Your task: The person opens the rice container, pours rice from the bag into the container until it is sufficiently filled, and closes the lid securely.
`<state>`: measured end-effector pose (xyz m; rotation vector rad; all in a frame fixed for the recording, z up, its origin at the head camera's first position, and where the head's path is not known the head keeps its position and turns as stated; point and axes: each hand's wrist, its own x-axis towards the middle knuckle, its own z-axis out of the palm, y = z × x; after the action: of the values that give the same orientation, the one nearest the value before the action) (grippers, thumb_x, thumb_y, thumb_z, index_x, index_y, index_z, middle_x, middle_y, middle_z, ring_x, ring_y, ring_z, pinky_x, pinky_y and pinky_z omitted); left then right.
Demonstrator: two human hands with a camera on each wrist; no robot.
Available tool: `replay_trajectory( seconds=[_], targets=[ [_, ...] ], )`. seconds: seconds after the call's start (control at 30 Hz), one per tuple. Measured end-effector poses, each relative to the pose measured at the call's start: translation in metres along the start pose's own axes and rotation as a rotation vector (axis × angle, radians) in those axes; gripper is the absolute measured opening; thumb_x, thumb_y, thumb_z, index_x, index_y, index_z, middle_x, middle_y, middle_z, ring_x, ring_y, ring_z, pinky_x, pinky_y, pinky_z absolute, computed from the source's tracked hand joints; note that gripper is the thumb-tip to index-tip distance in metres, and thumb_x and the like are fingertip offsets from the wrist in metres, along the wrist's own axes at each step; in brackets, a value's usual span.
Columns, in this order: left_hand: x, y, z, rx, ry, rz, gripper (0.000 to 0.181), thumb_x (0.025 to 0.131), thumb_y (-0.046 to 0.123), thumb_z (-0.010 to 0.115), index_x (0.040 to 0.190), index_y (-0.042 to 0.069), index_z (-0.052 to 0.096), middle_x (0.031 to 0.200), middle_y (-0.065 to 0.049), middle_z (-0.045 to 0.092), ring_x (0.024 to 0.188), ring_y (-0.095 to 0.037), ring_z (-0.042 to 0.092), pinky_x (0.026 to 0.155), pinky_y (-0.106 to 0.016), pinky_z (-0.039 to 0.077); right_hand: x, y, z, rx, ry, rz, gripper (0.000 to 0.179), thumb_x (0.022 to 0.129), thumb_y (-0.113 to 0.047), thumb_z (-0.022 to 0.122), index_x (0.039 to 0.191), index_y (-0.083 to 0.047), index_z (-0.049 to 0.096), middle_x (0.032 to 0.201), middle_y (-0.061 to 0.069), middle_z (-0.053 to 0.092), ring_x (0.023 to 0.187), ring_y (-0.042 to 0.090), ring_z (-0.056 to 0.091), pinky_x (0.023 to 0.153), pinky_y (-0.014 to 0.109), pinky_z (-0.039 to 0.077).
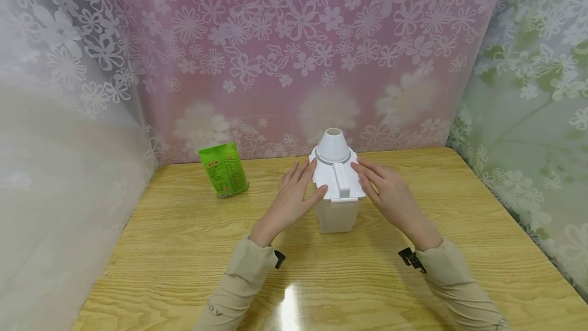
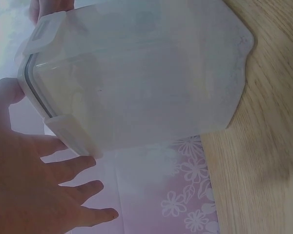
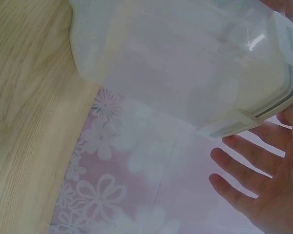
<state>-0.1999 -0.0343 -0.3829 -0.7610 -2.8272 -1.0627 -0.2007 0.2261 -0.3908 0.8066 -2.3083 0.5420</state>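
A translucent storage container (image 1: 337, 217) stands upright on the wooden table, topped by a white lid (image 1: 328, 180) with a raised handle and a white cone-shaped piece (image 1: 333, 146). My left hand (image 1: 294, 195) touches the lid's left side with its fingers spread and fairly straight. On the opposite side, my right hand (image 1: 388, 193) rests its extended fingers against the lid's right edge. Both wrist views show the clear container wall (image 2: 136, 87) and side clips (image 3: 232, 123) beneath the lid, near the fingertips. Neither hand wraps around anything.
A green printed packet (image 1: 224, 170) stands upright to the left on the wooden table (image 1: 184, 259). Flower-patterned curtains (image 1: 294, 55) hang behind the table and along both sides. The container stands near the table's back half.
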Motion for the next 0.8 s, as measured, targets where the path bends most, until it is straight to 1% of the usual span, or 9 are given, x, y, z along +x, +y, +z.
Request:
replay_trajectory(
  seconds=[0.4, 0.67, 0.8],
  targets=[
    [-0.006, -0.001, -0.003, -0.002, 0.011, 0.002, 0.074, 0.105, 0.051, 0.047, 0.164, 0.017, 0.017, 0.169, -0.011, 0.014, 0.156, -0.035, 0.004, 0.121, -0.063, 0.005, 0.001, -0.005, 0.001, 0.01, -0.013, -0.004, 0.034, 0.1, -0.009, 0.063, 0.133, -0.002, 0.066, 0.134, 0.022, 0.063, 0.11, 0.044, 0.064, 0.091, 0.059, 0.052],
    [-0.01, -0.004, -0.004, 0.004, 0.013, -0.007, 0.075, 0.105, 0.052, 0.046, 0.164, 0.017, 0.016, 0.169, -0.01, 0.014, 0.156, -0.033, 0.003, 0.123, -0.06, 0.005, 0.0, -0.007, 0.003, 0.018, -0.031, 0.004, 0.035, 0.1, -0.011, 0.062, 0.135, -0.004, 0.065, 0.135, 0.02, 0.063, 0.113, 0.043, 0.063, 0.093, 0.058, 0.051],
    [-0.011, -0.006, -0.005, 0.007, 0.019, -0.002, 0.074, 0.105, 0.053, 0.045, 0.164, 0.018, 0.016, 0.169, -0.01, 0.014, 0.156, -0.034, 0.003, 0.122, -0.062, 0.006, 0.001, -0.008, 0.004, 0.02, -0.028, 0.001, 0.035, 0.1, -0.012, 0.062, 0.135, -0.005, 0.065, 0.135, 0.02, 0.063, 0.113, 0.043, 0.063, 0.093, 0.059, 0.051]
  ],
)
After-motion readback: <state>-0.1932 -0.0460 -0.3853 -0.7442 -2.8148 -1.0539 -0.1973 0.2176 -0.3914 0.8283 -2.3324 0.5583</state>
